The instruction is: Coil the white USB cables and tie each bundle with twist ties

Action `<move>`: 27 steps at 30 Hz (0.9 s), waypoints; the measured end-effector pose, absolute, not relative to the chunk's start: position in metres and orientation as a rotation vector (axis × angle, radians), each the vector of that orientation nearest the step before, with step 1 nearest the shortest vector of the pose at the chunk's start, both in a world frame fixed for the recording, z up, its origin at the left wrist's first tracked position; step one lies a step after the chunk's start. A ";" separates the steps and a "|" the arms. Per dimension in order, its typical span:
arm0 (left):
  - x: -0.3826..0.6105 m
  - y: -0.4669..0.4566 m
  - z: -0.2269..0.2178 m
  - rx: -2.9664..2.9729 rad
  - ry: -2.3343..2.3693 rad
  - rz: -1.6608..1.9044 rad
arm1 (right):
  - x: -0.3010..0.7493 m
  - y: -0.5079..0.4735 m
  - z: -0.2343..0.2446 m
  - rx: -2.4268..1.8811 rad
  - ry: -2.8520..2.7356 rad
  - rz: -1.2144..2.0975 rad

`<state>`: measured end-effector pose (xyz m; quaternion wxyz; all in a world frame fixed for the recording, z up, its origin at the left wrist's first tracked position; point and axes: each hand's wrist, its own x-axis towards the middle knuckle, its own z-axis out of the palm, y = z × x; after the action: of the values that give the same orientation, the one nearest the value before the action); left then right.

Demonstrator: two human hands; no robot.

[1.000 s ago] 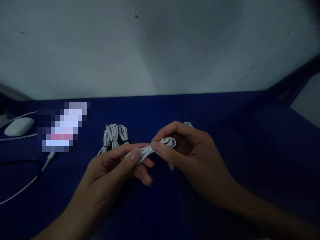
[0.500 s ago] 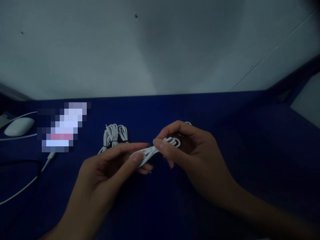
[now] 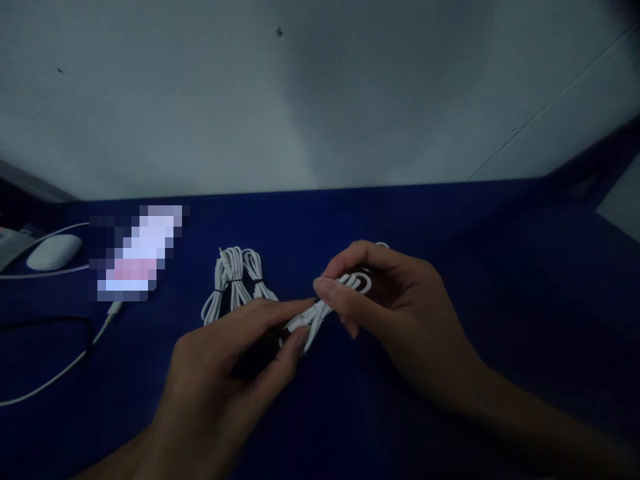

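A coiled white cable (image 3: 318,312), pinched in at its middle by a tie, is held between my two hands. My right hand (image 3: 395,300) grips the upper loops between thumb and fingers. Lower down, my left hand (image 3: 235,360) has its thumb and forefinger closed about the other end of the coil. Just beyond my left hand lie several white cable bundles (image 3: 233,277) with dark ties, partly covered by that hand. A bit of white loop (image 3: 383,245) peeks out behind my right hand; the rest of it is hidden.
On the left of the blue table (image 3: 320,427) lies a bright, pixelated oblong (image 3: 145,247) with a white cord (image 3: 75,360) leading to it. A white rounded case (image 3: 55,252) and a dark cord are nearby. A pale wall (image 3: 200,100) rises behind the table.
My left thumb and forefinger have shifted down and right along the cable, showing more of the bundles behind. The coil tilts more steeply. The whole view has slid slightly.
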<state>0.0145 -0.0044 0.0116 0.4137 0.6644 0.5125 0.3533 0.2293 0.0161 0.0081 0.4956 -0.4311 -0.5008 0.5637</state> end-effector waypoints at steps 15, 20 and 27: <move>0.016 -0.003 0.018 1.525 1.244 0.909 | 0.229 0.014 0.007 -1.093 -1.161 1.320; 0.016 -0.004 0.015 1.623 1.288 0.955 | 0.229 0.015 0.005 -1.108 -1.129 1.320; 0.014 -0.006 0.013 1.748 1.358 0.994 | 0.228 0.016 0.006 -1.105 -1.152 1.327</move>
<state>0.0144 -0.0061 0.0129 0.3501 0.6748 0.5242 0.3838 0.2281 0.0159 0.0064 0.5079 -0.4585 -0.4781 0.5507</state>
